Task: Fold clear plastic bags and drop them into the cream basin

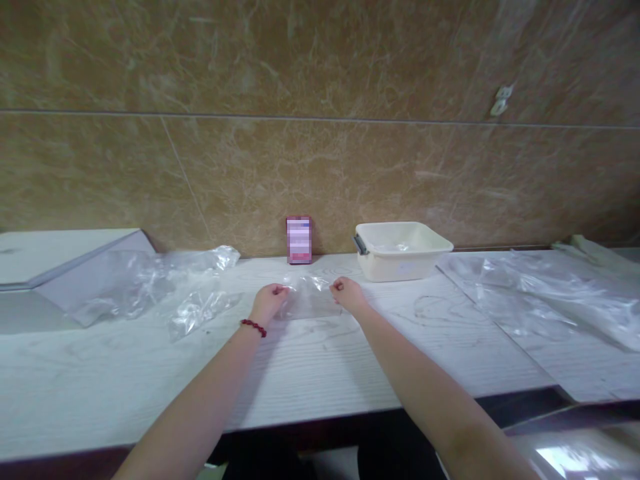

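A clear plastic bag (311,303) is stretched between my two hands, just above or on the white wood-grain table (305,373); whether it touches the tabletop I cannot tell. My left hand (270,301), with a dark red bead bracelet (253,327) at the wrist, pinches the bag's left edge. At the opposite edge, the fingers of my right hand (347,294) are closed on the plastic. Nothing can be made out inside the bag.
Behind my hands a phone (299,240) leans on the marbled wall. A cream plastic tub (405,267) stands to its right. Crumpled clear plastic (200,313) lies at left by a white box (65,267); more plastic sheeting (545,287) covers the right side.
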The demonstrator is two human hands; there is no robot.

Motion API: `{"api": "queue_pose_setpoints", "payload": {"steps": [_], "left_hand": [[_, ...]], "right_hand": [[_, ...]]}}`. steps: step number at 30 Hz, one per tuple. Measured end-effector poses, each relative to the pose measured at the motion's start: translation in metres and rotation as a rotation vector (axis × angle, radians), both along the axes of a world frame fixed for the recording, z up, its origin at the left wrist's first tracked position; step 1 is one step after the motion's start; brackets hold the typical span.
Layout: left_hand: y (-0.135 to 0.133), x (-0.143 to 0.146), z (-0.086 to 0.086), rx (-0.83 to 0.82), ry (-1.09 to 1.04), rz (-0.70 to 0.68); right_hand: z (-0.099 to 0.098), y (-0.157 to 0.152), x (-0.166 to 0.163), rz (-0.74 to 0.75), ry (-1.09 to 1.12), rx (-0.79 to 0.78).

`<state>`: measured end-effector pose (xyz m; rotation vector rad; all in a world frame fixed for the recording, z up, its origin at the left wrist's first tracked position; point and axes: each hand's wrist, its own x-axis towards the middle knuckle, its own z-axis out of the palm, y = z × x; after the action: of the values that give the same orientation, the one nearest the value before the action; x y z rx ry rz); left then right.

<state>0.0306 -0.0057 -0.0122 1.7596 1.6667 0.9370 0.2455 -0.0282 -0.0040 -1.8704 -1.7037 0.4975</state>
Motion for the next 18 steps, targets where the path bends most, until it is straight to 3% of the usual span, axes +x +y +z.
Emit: {"api": "queue_pose_setpoints", "payload": {"steps": [9, 18], "left_hand": [[0.015, -0.003, -0.004, 0.053, 0.058, 0.04], [0.0, -0.014, 0.01, -0.024, -0.086, 0.044]], "right_hand": [[-0.004, 0.03, -0.004, 0.054, 0.055, -0.178], [-0.004, 0.024, -0.001, 0.03, 0.138, -0.109]]}}
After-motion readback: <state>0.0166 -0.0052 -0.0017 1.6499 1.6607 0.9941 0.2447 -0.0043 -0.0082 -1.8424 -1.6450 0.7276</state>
